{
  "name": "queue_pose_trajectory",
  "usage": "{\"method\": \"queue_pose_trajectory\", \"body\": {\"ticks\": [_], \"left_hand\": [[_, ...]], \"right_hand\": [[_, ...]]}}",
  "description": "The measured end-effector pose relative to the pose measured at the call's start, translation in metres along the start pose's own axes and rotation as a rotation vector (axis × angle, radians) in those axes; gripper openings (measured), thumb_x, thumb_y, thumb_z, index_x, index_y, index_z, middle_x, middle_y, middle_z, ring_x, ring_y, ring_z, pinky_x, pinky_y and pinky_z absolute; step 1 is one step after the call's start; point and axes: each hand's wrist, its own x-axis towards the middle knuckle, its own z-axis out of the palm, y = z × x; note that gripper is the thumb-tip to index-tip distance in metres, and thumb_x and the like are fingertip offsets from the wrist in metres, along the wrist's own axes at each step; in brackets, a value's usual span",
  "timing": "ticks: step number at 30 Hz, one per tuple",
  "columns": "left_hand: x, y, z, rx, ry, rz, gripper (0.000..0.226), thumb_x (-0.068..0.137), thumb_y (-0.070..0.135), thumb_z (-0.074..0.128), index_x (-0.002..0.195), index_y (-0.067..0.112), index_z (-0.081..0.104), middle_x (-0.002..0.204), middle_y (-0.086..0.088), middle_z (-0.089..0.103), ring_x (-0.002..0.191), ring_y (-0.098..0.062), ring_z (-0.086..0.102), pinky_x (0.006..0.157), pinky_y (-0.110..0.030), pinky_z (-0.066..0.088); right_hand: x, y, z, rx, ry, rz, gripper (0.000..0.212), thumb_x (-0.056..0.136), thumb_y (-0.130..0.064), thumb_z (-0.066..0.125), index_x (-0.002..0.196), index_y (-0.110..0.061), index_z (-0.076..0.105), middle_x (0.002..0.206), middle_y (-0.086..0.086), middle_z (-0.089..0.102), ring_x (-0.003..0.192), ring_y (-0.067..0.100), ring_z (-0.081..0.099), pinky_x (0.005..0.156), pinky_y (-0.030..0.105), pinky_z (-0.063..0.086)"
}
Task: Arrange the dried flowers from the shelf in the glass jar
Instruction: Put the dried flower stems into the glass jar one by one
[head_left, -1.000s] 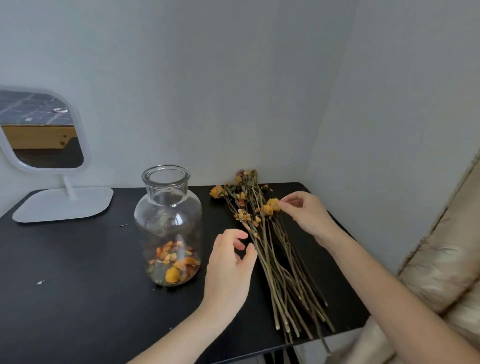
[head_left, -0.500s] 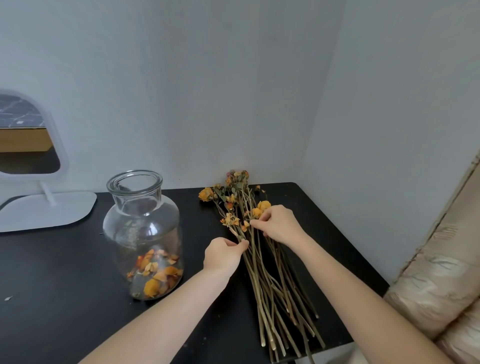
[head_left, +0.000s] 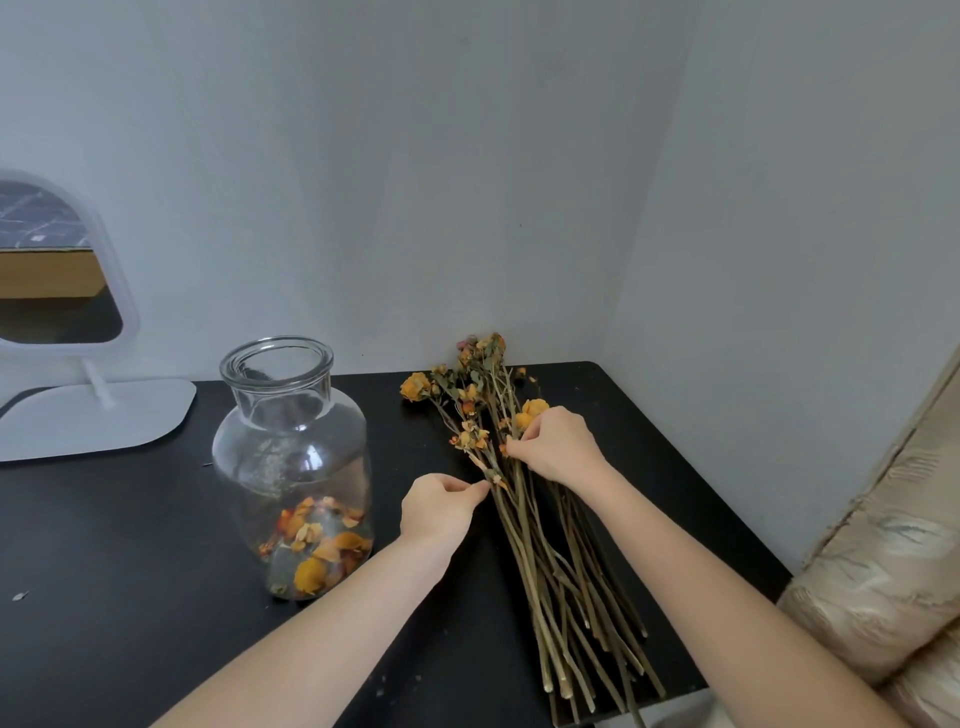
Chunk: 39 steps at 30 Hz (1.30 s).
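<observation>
A bundle of dried flowers (head_left: 540, 525) with long tan stems and orange-yellow heads lies on the black table (head_left: 130, 597), heads toward the wall. My left hand (head_left: 441, 506) pinches a stem on the bundle's left side, just below a small flower cluster. Over the upper stems, my right hand (head_left: 556, 449) has its fingers closed on a stem near a yellow head. Left of the bundle stands a clear glass jar (head_left: 291, 457), upright and open-mouthed, with loose orange petals and a yellow flower head at its bottom.
A white stand mirror (head_left: 78, 332) sits at the table's back left. Grey walls meet in a corner behind the flowers. A beige cushioned seat (head_left: 883, 571) borders the table's right edge. The stem ends overhang the table's front edge.
My left hand moved right from near the jar and closed on a stem. My right hand lowered onto the upper stems and gripped one. The view shifted slightly right.
</observation>
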Motion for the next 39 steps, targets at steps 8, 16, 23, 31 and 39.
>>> {"method": "queue_pose_trajectory", "body": {"ticks": [8,16,23,31,39], "left_hand": [[0.000,0.006,0.005,-0.129,-0.004,0.038,0.017,0.083,0.030,0.066,0.086,0.014,0.071,0.083,-0.006,0.065,0.077,-0.028,0.060,0.074,-0.046,0.051],[0.009,0.009,0.014,-0.218,0.067,0.005,0.010,0.082,0.027,0.068,0.075,0.021,0.067,0.084,0.005,0.060,0.083,-0.021,0.059,0.076,-0.034,0.048],[0.011,0.016,0.014,-0.204,0.085,0.141,0.011,0.085,0.021,0.065,0.080,0.015,0.073,0.084,0.008,0.060,0.081,-0.006,0.050,0.079,-0.026,0.036],[0.010,0.022,0.015,-0.212,0.098,0.214,0.009,0.084,0.021,0.066,0.083,0.015,0.073,0.088,0.006,0.063,0.083,-0.005,0.051,0.077,-0.024,0.035],[0.016,0.007,0.014,-0.060,0.107,0.141,0.007,0.082,0.023,0.068,0.079,0.019,0.072,0.087,0.007,0.059,0.081,-0.007,0.048,0.076,-0.027,0.037]], "right_hand": [[-0.005,0.003,-0.007,0.088,0.073,-0.040,0.024,0.084,-0.024,0.062,0.071,-0.005,0.069,0.070,0.000,0.062,0.075,0.012,0.062,0.079,0.032,0.052],[-0.009,0.001,-0.015,0.148,0.096,-0.098,0.032,0.086,-0.026,0.062,0.074,0.002,0.069,0.071,0.000,0.063,0.085,0.013,0.062,0.081,0.032,0.049],[-0.011,-0.001,-0.029,0.165,0.105,-0.101,0.022,0.090,-0.023,0.057,0.069,-0.016,0.061,0.060,-0.001,0.056,0.059,0.003,0.051,0.075,0.026,0.042],[-0.012,0.003,-0.042,0.211,0.113,-0.102,0.016,0.091,-0.024,0.055,0.089,-0.012,0.066,0.078,0.002,0.064,0.066,0.001,0.052,0.075,0.026,0.041],[-0.014,0.010,-0.035,0.223,0.085,-0.088,0.022,0.090,-0.027,0.057,0.079,-0.010,0.067,0.070,-0.006,0.062,0.066,0.000,0.055,0.074,0.020,0.041]]}}
